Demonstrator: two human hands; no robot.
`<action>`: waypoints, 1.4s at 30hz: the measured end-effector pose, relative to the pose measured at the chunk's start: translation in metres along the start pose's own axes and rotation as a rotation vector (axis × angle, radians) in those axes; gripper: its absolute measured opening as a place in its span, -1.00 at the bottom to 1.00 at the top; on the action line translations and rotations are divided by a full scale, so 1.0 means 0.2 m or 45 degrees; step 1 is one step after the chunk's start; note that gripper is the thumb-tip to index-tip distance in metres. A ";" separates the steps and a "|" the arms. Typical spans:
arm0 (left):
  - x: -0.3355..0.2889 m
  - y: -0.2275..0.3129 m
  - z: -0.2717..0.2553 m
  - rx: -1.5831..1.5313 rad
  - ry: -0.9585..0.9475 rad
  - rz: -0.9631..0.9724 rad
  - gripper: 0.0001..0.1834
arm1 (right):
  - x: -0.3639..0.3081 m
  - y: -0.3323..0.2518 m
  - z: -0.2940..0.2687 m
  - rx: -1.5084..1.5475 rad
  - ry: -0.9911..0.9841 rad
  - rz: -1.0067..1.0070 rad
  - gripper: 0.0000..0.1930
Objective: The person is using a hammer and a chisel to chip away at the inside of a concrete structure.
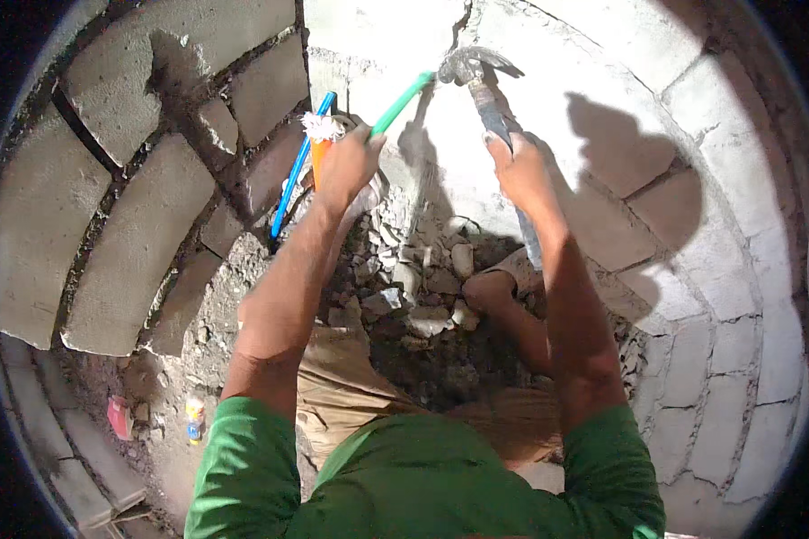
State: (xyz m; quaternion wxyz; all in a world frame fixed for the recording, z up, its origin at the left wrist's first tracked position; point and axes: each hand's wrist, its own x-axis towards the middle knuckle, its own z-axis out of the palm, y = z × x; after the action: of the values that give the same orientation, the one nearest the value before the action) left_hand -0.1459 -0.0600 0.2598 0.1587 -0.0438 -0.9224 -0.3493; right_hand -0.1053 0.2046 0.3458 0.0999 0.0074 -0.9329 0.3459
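Observation:
A claw hammer [481, 67] with a dark head and grey-black handle is gripped in my right hand [520, 171], raised before the pale block wall. My left hand [346, 162] is closed around a green rod [403, 105], whose upper end points at the hammer head; whether they touch I cannot tell. Right beside my left hand is an orange piece [319, 160] with a frayed whitish top [322, 126]. A slanting blue rod [302, 166] stands to its left. My fingers hide the green rod's lower part.
Broken stone rubble [422, 278] lies between my arms, with a bare foot [492, 289] at its right side. Big blocks [139, 242] with dark gaps fill the left. A red object [120, 418] and a small yellow-and-blue container [194, 420] lie at lower left.

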 end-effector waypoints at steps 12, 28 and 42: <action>-0.27 -0.15 0.09 -0.313 0.039 -0.088 -0.68 | -0.29 0.14 -0.03 0.582 -0.026 0.311 -0.80; 0.02 0.31 -0.16 0.382 0.071 0.308 -0.69 | -0.09 0.01 -0.08 -0.152 0.494 -0.387 -0.66; 0.04 0.20 -0.10 0.314 0.022 0.243 -0.66 | -0.10 -0.09 -0.10 -0.017 0.569 -0.276 -0.61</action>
State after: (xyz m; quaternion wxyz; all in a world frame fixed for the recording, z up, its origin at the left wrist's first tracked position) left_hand -0.1401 -0.0438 0.3011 0.2032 -0.1083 -0.9486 -0.2172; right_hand -0.0809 0.2032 0.3693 0.3405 0.0301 -0.8836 0.3201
